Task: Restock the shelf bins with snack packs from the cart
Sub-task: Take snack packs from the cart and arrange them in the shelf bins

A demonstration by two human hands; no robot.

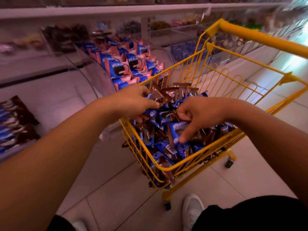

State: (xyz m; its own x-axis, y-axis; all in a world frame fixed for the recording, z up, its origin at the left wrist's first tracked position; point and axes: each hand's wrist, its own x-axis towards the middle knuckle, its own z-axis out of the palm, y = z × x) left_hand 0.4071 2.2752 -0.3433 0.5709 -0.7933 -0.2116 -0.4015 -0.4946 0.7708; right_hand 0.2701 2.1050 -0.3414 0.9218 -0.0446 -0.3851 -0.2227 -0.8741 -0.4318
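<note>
A yellow wire cart is being kept on the tiled floor beside the shelving, and its basket is being filled nearly to the rim by a heap of blue-and-brown snack packs. Both bare hands are being held down inside the basket. One brown pack is being pinched by the left hand near the far left side of the basket, with the fingers curled round its edge. Another blue pack is being gripped by the right hand, the fingers being curled tightly over it while one finger is being pressed down into the heap.

Just behind the cart, a clear shelf bin is being occupied by upright blue-and-pink snack packs, stacked in rows. At the far left edge, a lower bin is being taken up by blue-and-brown packs like those in the cart. Further bins on the upper shelf are being blurred too much for their contents to be told. A white shoe is being shown on the floor just beside the cart's near wheel.
</note>
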